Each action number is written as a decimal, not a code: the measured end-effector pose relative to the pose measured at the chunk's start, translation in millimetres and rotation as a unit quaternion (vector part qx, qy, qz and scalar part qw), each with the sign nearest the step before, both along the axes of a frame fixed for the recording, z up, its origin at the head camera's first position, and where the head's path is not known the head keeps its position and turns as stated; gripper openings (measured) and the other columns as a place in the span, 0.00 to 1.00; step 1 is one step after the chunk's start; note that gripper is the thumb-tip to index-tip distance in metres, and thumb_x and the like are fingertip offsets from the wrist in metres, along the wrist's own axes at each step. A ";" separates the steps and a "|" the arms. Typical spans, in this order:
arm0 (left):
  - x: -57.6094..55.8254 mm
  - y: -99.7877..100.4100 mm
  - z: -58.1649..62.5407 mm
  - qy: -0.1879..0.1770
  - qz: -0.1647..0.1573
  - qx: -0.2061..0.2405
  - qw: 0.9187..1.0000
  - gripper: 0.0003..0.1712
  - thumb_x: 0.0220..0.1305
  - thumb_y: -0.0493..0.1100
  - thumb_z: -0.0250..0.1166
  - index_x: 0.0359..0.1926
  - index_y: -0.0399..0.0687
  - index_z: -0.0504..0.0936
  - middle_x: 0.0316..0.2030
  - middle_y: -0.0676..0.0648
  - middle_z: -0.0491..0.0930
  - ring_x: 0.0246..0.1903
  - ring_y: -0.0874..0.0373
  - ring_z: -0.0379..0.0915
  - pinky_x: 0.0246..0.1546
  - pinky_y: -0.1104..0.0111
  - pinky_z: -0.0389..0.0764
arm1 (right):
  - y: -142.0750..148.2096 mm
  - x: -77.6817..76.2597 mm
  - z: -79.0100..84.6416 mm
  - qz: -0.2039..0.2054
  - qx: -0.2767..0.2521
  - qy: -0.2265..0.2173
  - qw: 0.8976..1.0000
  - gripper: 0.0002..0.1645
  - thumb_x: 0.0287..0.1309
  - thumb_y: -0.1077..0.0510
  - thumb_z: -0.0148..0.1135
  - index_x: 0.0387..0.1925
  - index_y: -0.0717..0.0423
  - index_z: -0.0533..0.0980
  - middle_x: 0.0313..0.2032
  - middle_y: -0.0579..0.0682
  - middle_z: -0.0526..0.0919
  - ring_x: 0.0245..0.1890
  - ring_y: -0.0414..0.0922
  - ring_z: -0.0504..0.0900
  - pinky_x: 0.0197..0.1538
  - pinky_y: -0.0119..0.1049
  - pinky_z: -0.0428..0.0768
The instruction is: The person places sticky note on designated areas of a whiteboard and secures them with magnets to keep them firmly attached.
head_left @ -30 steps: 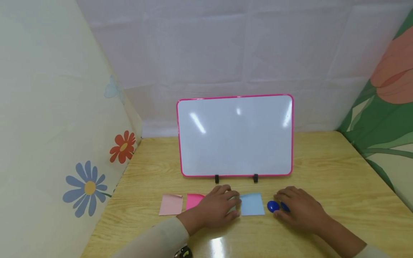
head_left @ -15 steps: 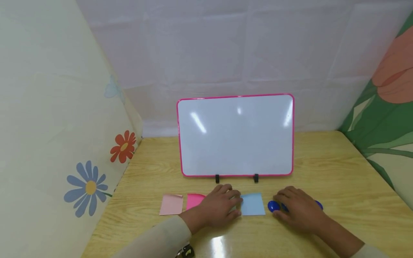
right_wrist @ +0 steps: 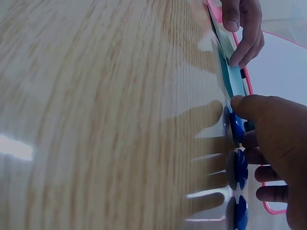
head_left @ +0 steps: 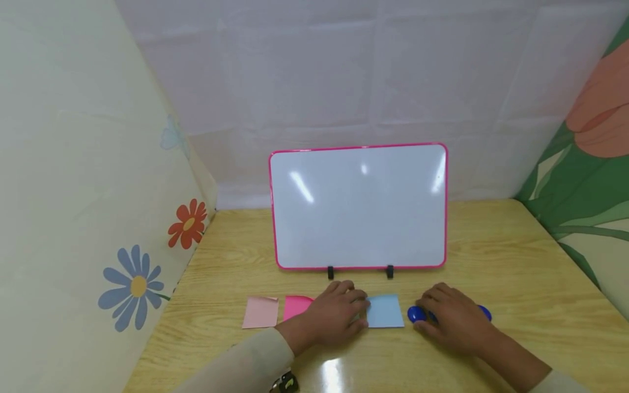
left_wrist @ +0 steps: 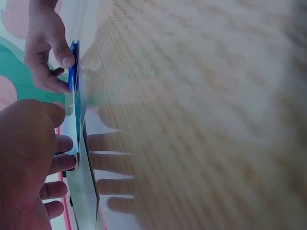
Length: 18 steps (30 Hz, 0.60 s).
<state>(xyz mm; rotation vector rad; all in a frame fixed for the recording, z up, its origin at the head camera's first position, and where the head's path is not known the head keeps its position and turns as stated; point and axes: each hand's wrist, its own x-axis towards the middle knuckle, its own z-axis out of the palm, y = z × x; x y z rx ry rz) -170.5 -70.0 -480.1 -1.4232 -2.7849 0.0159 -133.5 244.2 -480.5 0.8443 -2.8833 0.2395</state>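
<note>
A row of square paper notes lies on the table: a pale pink note (head_left: 261, 313), a hot pink note (head_left: 296, 307), a pale greenish one mostly hidden and a light blue note (head_left: 385, 311). My left hand (head_left: 336, 314) rests over the greenish note (left_wrist: 82, 191), fingers loosely bent, fingertips by the blue note's left edge. To the right, my right hand (head_left: 454, 316) hovers over or rests on several round, glossy blue pieces (head_left: 416, 314), its fingers relaxed. Its thumb and index finger are beside the nearest blue disc (right_wrist: 236, 128); whether they touch it is unclear.
Behind the notes a whiteboard (head_left: 358, 207) with a pink frame stands upright on small black feet (head_left: 390, 271). White cloth hangs behind the wooden table (head_left: 501, 245). Flower-patterned panels flank both sides. A dark object, perhaps a watch (head_left: 285, 382), shows by the left sleeve.
Since a second ago my right hand has shifted very slightly left, and a blue piece at its right side has come into view. The left hand stays practically still.
</note>
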 end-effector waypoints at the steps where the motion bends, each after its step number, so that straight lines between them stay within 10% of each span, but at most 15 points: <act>1: -0.2 0.3 -0.2 0.001 0.001 0.001 1.000 0.28 0.80 0.62 0.47 0.68 0.56 0.75 0.67 0.55 0.72 0.68 0.52 0.61 0.70 0.54 0.60 | -0.2 -0.2 0.0 0.001 0.000 0.001 1.000 0.27 0.62 0.37 0.69 0.51 0.51 0.84 0.49 0.46 0.83 0.53 0.47 0.77 0.61 0.53 0.74; 18: -8.9 11.2 0.4 0.031 0.050 0.036 0.998 0.20 0.76 0.56 0.56 0.62 0.57 0.79 0.56 0.57 0.80 0.56 0.56 0.69 0.63 0.54 0.63 | -2.9 -2.0 -0.3 -0.001 0.005 0.001 1.000 0.27 0.59 0.37 0.71 0.50 0.51 0.84 0.48 0.46 0.83 0.53 0.47 0.77 0.61 0.52 0.75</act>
